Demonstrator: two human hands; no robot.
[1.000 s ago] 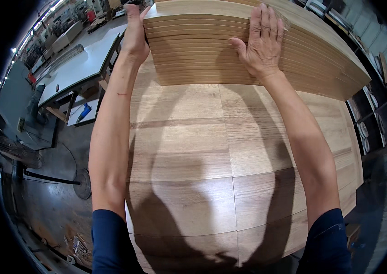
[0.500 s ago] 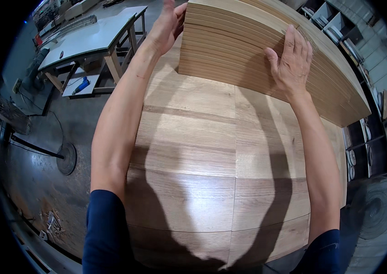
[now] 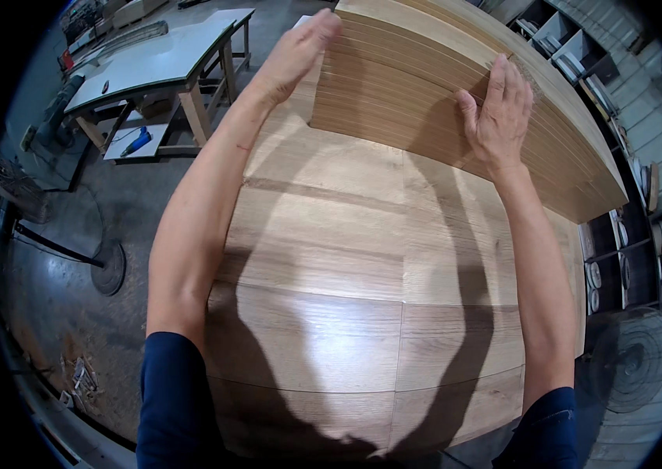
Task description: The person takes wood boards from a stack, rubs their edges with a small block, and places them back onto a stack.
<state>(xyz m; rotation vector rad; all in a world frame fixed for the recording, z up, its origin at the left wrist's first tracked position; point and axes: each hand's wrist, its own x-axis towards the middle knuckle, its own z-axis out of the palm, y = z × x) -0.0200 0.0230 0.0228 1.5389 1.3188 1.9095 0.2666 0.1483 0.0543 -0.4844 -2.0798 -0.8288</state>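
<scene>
A thick stack of wood-grain boards (image 3: pixel 393 98) lies at the far side of a broad wood-grain panel surface (image 3: pixel 323 258). Against the stack's near face, my right hand (image 3: pixel 499 117) rests flat with its fingers up and its thumb apart. My left hand (image 3: pixel 299 59) is at the stack's far-left corner, fingers stretched out and slightly blurred, the fingertips by the upper edge. Neither hand grips a board. Several thin layers show along the stack's near side.
At the upper left stands a white-topped workbench (image 3: pixel 143 66) with a blue power tool (image 3: pixel 137 142) on its lower shelf. A round stand base (image 3: pixel 108 267) is on the floor at left. Dark shelving (image 3: pixel 635 250) and a fan (image 3: pixel 634 359) are at right.
My left hand has shifted slightly right and down, its fingers now over the stack's corner. The right hand stays against the near face. The view has shifted a little.
</scene>
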